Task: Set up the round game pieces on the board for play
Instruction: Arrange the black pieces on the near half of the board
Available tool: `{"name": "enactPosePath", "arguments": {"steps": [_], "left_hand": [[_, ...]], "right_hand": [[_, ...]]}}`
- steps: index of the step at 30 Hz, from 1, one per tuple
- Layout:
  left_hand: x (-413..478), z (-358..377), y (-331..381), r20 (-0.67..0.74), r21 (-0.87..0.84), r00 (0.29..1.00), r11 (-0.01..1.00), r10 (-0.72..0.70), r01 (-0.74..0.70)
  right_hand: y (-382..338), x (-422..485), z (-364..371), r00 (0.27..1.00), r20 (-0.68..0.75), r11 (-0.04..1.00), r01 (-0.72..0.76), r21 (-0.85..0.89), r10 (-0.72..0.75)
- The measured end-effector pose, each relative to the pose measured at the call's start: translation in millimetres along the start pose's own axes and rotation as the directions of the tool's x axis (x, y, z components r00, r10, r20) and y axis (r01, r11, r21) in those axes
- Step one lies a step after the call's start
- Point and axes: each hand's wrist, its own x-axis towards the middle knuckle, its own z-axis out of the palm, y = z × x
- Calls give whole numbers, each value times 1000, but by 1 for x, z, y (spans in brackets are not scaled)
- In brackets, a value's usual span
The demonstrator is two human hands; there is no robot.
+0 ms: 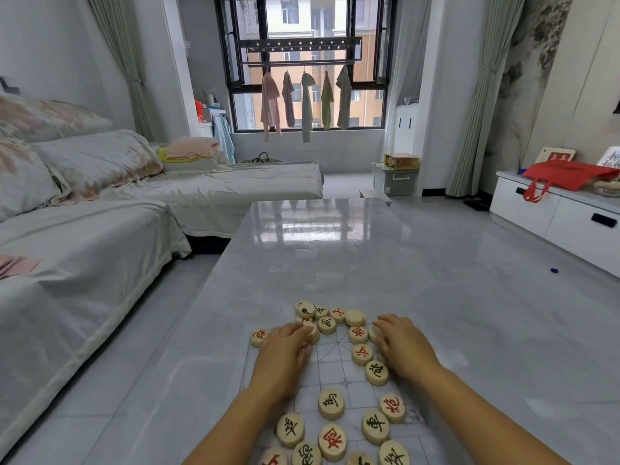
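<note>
A pale printed board [330, 370] lies on the near end of a glossy grey table [335, 256]. Several round cream pieces with red or black characters are scattered over it: a cluster at its far edge [327, 325], a few at the right [376, 372] and more near me [332, 441]. My left hand [285, 355] lies over pieces at the board's left, its fingertips pinching one piece [311, 328]. At the board's right my right hand [402, 344] lies over pieces, fingers curled on one [375, 333].
A covered sofa [84, 236] runs along the left of the table. A white cabinet [557, 216] with a red bag [567, 176] stands at the right. One piece [258, 337] lies just off the board's left corner. Clothes hang at the window behind.
</note>
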Motion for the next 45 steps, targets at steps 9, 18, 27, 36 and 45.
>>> {"name": "enactPosePath", "arguments": {"steps": [9, 18, 27, 36, 45], "left_hand": [[36, 17, -1, 0, 31, 992, 992, -126, 126], [-37, -36, -60, 70, -32, 963, 964, -260, 263], [-67, -35, -42, 131, -277, 970, 932, -203, 232], [-69, -31, -42, 98, -366, 979, 909, -176, 200], [-61, -21, -49, 7, -266, 975, 939, -224, 218]], "right_hand": [[1, 16, 0, 986, 91, 990, -132, -57, 136], [37, -70, -20, 991, -34, 870, -97, 483, 130], [21, -112, -7, 1000, -4, 928, -20, 373, 23], [1, -86, -6, 999, -44, 892, 40, 451, -22], [-25, 35, 6, 1000, -22, 984, 18, 176, -14]]}}
